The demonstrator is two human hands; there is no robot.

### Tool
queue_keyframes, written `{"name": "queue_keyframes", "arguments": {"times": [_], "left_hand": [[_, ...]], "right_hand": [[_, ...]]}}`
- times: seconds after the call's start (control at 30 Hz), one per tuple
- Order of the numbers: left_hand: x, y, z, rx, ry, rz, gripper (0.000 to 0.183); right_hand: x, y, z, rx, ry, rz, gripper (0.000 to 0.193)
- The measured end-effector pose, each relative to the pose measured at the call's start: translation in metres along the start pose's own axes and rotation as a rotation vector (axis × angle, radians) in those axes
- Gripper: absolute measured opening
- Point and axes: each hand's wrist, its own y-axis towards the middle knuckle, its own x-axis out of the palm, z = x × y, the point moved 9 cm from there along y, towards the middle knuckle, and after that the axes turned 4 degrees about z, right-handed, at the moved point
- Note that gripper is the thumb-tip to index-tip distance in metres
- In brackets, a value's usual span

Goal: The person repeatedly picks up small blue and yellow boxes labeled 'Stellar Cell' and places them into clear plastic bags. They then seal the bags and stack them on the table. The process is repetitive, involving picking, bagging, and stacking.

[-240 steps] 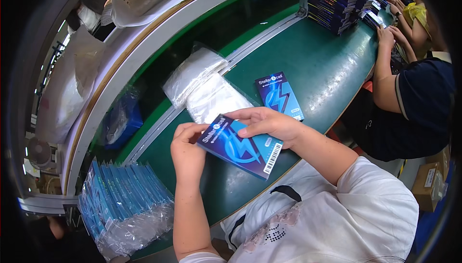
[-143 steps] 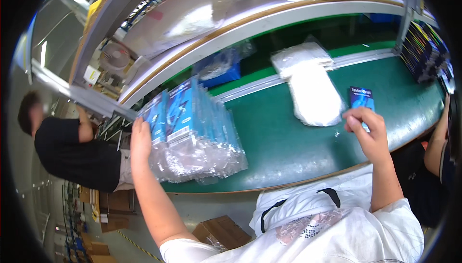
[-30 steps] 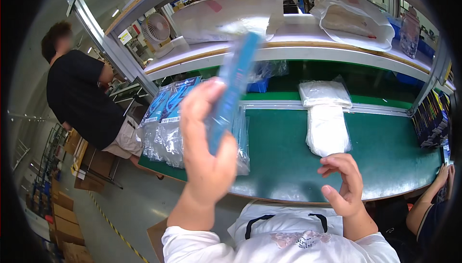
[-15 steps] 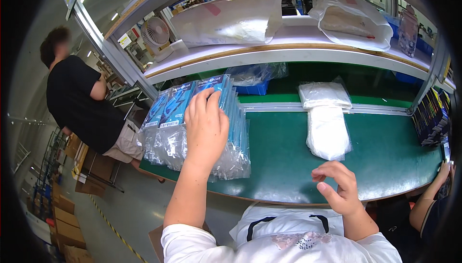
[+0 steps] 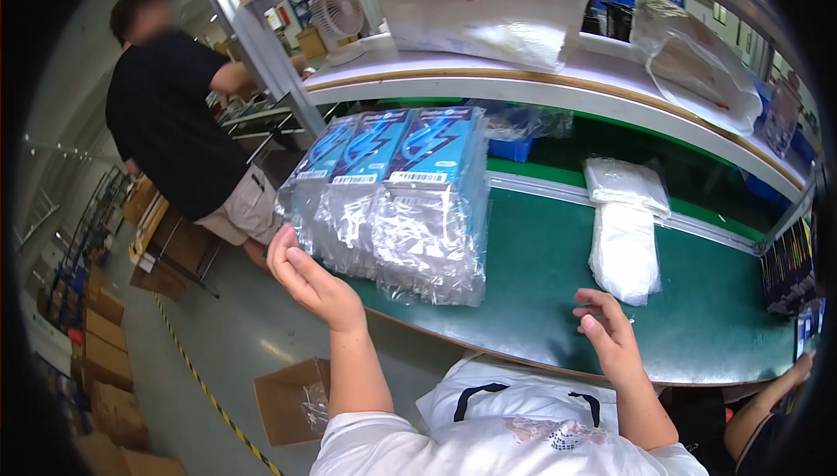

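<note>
Several stacks of blue printed packages in clear plastic bags (image 5: 427, 149) stand side by side on the left part of the green table. My left hand (image 5: 316, 286) is at their near left corner, fingers stretched out and holding nothing; whether the fingertips touch the plastic I cannot tell. Over the table's front part hovers my right hand (image 5: 608, 326), its fingers curved and apart with nothing in them. Just beyond it lies a pile of clear plastic bags (image 5: 624, 249), with a second pile of bags (image 5: 623, 185) behind.
A shelf (image 5: 540, 91) spans the table's back, bearing large plastic sacks (image 5: 479, 23) and a fan (image 5: 336, 14). A blue bin (image 5: 510, 148) sits behind the stacks. An open carton (image 5: 283, 406) is on the floor. Co-workers stand at the left, back and right.
My left hand has left the top of the package stacks and moved down to their near left corner. My right hand stays nearly in place. The view has turned leftward.
</note>
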Motion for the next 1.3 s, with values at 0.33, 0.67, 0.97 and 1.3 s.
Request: {"name": "queue_keyframes", "arguments": {"times": [0.33, 0.67, 0.97, 1.3], "left_hand": [[0.018, -0.073, -0.238, -0.991, -0.350, -0.302, 0.023], [0.090, -0.083, -0.322, -1.211, -0.350, -0.612, 0.031], [0.097, -0.070, -0.315, -1.204, -0.378, -0.676, 0.039], [0.084, -0.034, -0.297, -1.155, -0.373, -0.735, 0.048]], "right_hand": [[0.105, 0.102, 0.048, 0.383, 0.408, -0.040, 0.081], [0.138, 0.122, 0.024, 0.344, 0.433, -0.084, 0.076], [0.132, 0.122, 0.029, 0.336, 0.562, -0.009, 0.047], [0.141, 0.120, 0.029, 0.328, 0.588, -0.048, 0.041]]}}
